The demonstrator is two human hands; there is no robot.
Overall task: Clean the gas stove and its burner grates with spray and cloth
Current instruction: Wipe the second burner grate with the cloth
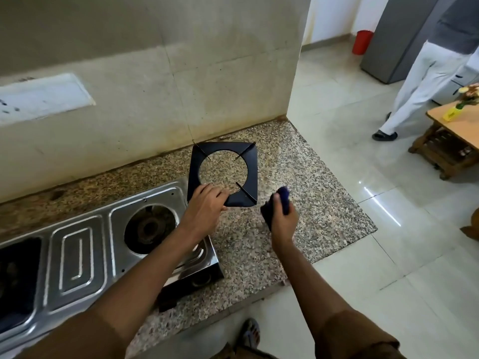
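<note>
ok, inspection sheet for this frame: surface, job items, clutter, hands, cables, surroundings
Surface: speckled granite counter, against a stained wall.
Job's things: steel gas stove with its right burner uncovered; black burner grate off the stove, on the counter; dark blue cloth. No spray seen.
Clutter: nothing seen.
Hands: left hand grips the grate's near left corner; right hand holds the cloth just right of the grate.
Cables: nothing seen.
Surroundings: tiled floor, another person walking by a grey fridge, red bin, wooden table.
</note>
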